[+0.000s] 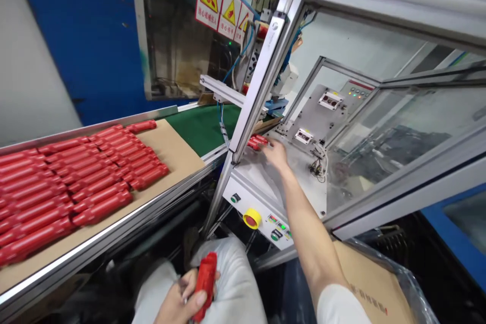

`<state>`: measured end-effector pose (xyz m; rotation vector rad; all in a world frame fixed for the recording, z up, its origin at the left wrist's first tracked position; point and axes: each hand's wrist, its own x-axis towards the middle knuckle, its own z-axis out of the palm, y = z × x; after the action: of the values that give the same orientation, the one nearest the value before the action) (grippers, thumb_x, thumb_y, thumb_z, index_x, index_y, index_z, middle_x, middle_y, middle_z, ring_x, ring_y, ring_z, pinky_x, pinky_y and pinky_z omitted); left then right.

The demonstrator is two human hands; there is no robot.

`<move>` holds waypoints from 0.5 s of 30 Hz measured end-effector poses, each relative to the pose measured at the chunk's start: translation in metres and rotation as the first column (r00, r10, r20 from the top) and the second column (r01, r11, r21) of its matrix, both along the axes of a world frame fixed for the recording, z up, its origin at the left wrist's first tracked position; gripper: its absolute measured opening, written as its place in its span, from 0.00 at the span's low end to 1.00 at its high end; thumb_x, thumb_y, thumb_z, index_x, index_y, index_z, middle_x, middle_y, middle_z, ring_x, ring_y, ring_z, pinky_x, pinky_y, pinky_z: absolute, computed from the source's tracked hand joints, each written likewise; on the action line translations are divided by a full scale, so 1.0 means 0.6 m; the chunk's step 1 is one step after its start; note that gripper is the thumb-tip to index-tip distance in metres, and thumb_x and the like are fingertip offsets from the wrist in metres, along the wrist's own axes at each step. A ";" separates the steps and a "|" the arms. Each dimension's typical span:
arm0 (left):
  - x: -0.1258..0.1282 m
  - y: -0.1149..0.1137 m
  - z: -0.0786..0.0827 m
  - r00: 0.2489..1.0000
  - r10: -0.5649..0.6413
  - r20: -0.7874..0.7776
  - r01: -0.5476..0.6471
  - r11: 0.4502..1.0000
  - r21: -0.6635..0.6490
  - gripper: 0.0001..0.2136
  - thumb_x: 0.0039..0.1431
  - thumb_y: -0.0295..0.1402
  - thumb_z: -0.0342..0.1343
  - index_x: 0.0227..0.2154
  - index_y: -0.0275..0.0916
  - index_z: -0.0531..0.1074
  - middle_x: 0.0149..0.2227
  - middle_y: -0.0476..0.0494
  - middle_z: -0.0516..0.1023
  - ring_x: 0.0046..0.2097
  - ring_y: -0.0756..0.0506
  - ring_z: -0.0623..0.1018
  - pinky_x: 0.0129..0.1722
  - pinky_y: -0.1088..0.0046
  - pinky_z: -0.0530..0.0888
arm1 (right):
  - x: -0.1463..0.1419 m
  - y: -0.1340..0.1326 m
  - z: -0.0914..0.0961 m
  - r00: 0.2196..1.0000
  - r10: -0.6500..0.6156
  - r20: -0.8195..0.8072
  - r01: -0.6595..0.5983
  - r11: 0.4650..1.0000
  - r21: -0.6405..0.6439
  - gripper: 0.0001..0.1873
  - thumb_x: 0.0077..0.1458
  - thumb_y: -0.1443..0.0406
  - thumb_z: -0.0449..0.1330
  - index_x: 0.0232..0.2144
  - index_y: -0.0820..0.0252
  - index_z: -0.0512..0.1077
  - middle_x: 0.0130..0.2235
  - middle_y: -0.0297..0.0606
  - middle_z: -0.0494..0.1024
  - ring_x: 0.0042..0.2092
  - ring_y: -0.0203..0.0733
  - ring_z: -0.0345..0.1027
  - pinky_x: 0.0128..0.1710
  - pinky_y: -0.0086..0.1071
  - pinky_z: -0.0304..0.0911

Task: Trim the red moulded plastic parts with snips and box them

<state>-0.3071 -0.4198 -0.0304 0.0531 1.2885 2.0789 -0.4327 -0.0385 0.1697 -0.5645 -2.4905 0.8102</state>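
My left hand [180, 297] is closed around a red plastic part [205, 283], held above my lap with its upper end tilted up. My right arm stretches forward into the framed machine. There my right hand [276, 154] has its fingers on the near end of a red plastic piece [257, 142] at the left side of the grey machine bed [304, 179]. This piece looks like two red parts side by side, though the fingers cover some of it.
Red tubular parts [94, 169] lie in rows on cardboard [182, 154] over a green conveyor [203, 126] at left. An upright metal post [261, 71] stands left of my right hand. A yellow-ringed red button [251, 218] sits on the front panel. A cardboard box [374, 283] stands at lower right.
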 end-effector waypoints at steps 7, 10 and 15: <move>-0.037 0.034 0.033 0.893 -0.367 0.259 0.258 0.891 0.374 0.35 0.44 0.56 0.78 0.49 0.35 0.83 0.38 0.38 0.81 0.35 0.47 0.76 0.24 0.81 0.67 | 0.275 -0.195 -0.103 0.950 0.271 -0.156 -0.307 0.713 -0.631 0.36 0.60 0.42 0.70 0.60 0.58 0.79 0.56 0.51 0.84 0.58 0.55 0.78 0.59 0.51 0.73; -0.024 0.052 0.065 0.758 -0.543 0.361 0.287 0.775 0.562 0.36 0.41 0.58 0.79 0.46 0.35 0.84 0.37 0.41 0.79 0.29 0.55 0.71 0.21 0.86 0.63 | 0.313 -0.242 -0.161 0.857 0.466 -0.218 -0.426 0.404 -0.809 0.51 0.51 0.31 0.68 0.62 0.61 0.78 0.56 0.55 0.83 0.57 0.57 0.79 0.54 0.48 0.76; 0.021 0.071 0.091 0.689 -0.554 0.467 0.235 0.780 0.579 0.34 0.40 0.54 0.81 0.44 0.32 0.85 0.37 0.38 0.82 0.34 0.51 0.78 0.19 0.88 0.60 | 0.283 -0.258 -0.202 0.792 0.541 -0.282 -0.423 0.154 -0.893 0.51 0.48 0.37 0.75 0.66 0.58 0.76 0.45 0.43 0.85 0.32 0.33 0.73 0.31 0.24 0.67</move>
<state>-0.2945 -0.3771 0.0245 -0.1096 0.2908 1.7360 -0.2626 -0.1932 0.0487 -0.0430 -1.9774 2.6517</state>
